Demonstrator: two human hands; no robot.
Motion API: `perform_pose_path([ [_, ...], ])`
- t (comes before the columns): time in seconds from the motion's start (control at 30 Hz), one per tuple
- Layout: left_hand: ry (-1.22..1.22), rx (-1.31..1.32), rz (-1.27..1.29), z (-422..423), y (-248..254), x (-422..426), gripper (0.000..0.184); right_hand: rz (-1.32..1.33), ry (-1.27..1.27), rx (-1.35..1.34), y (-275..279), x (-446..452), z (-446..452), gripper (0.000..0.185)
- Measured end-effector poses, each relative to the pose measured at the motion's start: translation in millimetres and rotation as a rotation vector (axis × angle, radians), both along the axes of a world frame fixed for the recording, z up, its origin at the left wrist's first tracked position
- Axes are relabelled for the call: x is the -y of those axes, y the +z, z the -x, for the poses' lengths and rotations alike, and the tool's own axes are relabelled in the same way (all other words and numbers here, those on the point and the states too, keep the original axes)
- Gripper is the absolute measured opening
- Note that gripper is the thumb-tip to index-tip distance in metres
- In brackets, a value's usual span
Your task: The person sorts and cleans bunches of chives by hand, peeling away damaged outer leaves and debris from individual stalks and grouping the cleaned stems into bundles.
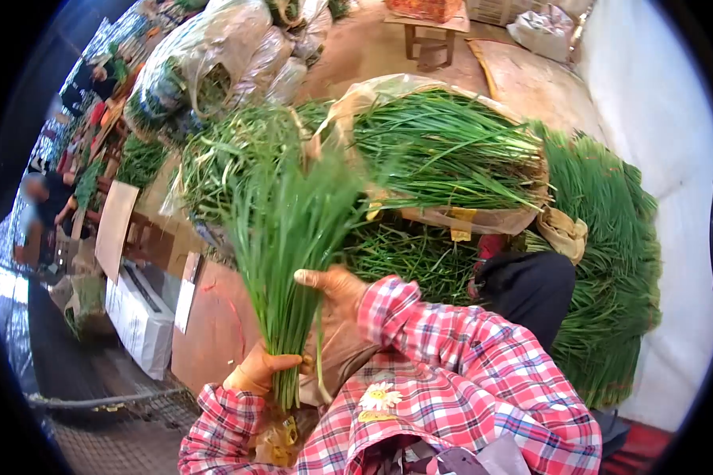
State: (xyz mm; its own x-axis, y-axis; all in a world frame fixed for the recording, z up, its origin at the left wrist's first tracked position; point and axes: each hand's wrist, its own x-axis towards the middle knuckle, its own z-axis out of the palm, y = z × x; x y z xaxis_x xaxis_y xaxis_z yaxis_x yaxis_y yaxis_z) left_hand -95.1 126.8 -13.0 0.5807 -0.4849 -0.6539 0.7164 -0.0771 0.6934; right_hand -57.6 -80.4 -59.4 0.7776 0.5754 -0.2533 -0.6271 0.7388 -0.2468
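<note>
A bunch of long green garlic chives (281, 245) stands upright in front of me, its leaf tips blurred at the top. My left hand (263, 369) is wrapped round the stems low down, thumb across the front. Higher up, my right hand (337, 291) grips the right side of the bunch; its thumb shows and the other fingers are partly hidden. One loose pale stem (320, 360) hangs below the right hand, apart from the bunch.
An open wrapped bale of chives (444, 146) lies ahead, with loose leaves (408, 261) below it. Stacked chives (602, 261) line the right wall. Leaf scraps (238, 150) and bulging plastic bags (206, 59) lie at left. A white box (139, 317) and distant people stand farther left.
</note>
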Motion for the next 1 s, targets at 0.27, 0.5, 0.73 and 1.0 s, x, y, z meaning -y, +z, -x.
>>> perform_pose_path([
  [0.27,0.041,-0.177,-0.19,47.7,-24.4,-58.3,0.033,0.18,-0.091,-0.206,-72.5,5.7,11.6,0.041],
  [0.5,0.042,-0.196,-0.184,61.6,-35.2,-80.9,0.026,0.437,-0.575,-0.264,-127.1,131.1,-4.7,0.043],
  [0.73,0.028,-0.163,-0.148,63.4,-50.0,-86.4,0.028,2.223,0.51,0.278,-62.8,172.5,-13.3,0.074],
  [1.0,0.0,-0.13,-0.251,63.1,-45.6,-80.8,0.035,1.849,0.059,1.367,-29.6,47.4,-11.7,0.04],
])
